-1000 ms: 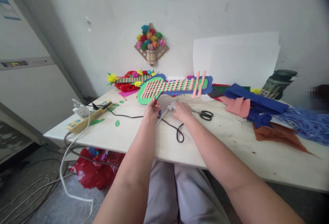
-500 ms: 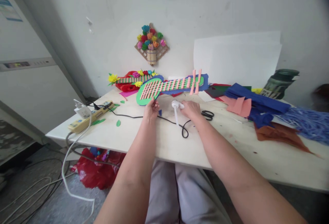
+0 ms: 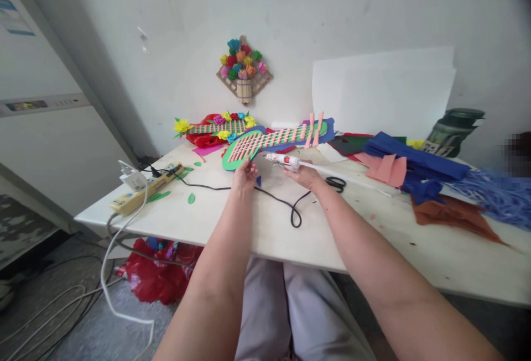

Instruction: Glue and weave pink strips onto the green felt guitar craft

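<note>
My left hand [image 3: 247,174] grips the lower rim of a paper lute [image 3: 244,148], green on a blue backing, with pink strips and white strings. The lute is tilted up, its neck pointing right. In my right hand [image 3: 305,174] is a white hot glue gun [image 3: 283,160], its nozzle pointing left, just below the lute's body and apart from it. A long white glue stick [image 3: 344,173] sticks out of the gun's back. A black cord [image 3: 274,193] runs across the table by my hands. Black-handled scissors [image 3: 336,184] lie right of my right hand.
A yellow power strip [image 3: 145,187] with plugs sits at the table's left. Green paper leaves [image 3: 191,199] lie near it. A second, flower-trimmed lute [image 3: 215,127] is behind. Blue crepe paper [image 3: 415,156] and a dark green bottle [image 3: 452,133] are at the right.
My right hand has turned the glue gun so that its nozzle now points left toward the lute; its glue stick now extends right. The lute has shifted only slightly in my left hand.
</note>
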The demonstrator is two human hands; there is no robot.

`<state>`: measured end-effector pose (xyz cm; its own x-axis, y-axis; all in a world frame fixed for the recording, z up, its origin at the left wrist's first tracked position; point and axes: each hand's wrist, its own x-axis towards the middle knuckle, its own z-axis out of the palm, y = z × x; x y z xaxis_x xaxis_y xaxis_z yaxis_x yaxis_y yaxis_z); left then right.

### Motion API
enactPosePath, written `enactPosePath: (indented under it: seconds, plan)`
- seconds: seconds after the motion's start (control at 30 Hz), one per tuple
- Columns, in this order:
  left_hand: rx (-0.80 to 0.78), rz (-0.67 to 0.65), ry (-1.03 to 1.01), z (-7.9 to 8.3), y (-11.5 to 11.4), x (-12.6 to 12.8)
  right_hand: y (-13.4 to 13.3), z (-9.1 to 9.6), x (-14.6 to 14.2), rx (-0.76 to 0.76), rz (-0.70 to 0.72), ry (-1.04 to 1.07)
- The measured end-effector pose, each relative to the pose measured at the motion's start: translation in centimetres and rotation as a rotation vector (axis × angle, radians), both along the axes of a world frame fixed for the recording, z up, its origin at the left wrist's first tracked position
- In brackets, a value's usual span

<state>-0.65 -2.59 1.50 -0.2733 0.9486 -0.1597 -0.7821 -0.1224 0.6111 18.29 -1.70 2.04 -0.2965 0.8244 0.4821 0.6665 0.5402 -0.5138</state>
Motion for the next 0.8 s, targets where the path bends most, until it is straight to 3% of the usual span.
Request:
enactPosePath:
  seconds: [0.17,0.4,0.8]
  plan:
    - [0.005,-0.063,0.042,-0.27,0.11,-0.09,-0.71,0.59,-0.71,-0.055,0.034,0.055]
    - [0.020,-0.110,0.066,-0.45,0.25,-0.12,-0.85,0.59,-0.82,-0.015,0.036,0.076]
    - [0.009,-0.096,0.047,-0.33,0.14,-0.04,-0.43,0.39,-0.96,0.019,-0.034,0.054]
